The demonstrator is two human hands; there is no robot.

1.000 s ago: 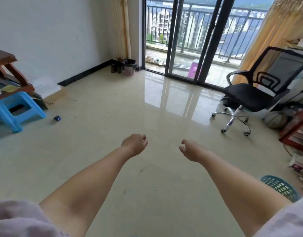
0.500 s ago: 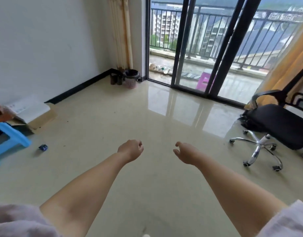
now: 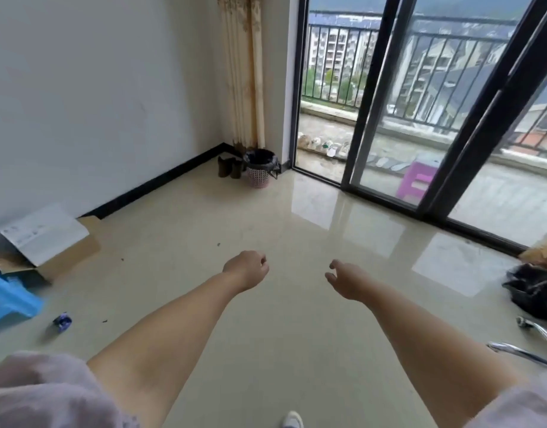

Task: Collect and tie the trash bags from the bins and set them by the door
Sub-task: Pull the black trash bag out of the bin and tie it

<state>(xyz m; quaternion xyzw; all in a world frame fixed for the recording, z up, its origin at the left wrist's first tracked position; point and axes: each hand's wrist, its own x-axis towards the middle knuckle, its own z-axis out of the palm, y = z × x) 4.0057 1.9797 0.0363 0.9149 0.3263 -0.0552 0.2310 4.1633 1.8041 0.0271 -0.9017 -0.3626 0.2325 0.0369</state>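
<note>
A small pink lattice bin [image 3: 258,177] lined with a black trash bag [image 3: 261,158] stands in the far corner, beside the curtain and the sliding glass door [image 3: 371,97]. Both my arms reach forward over the floor, well short of the bin. My left hand [image 3: 246,269] is loosely curled and holds nothing. My right hand [image 3: 347,278] is empty too, with its fingers slightly apart and bent.
A pair of dark boots [image 3: 230,167] stands left of the bin. A cardboard box [image 3: 46,242] and a blue stool [image 3: 9,299] sit by the left wall, with a small blue wrapper [image 3: 62,321] on the floor. A black bag [image 3: 534,288] and chair legs [image 3: 531,344] lie at right.
I have walked toward the corner, so the bin is nearer and larger. The office chair has slid mostly out of view to the right. Both hands stay empty in front of me.
</note>
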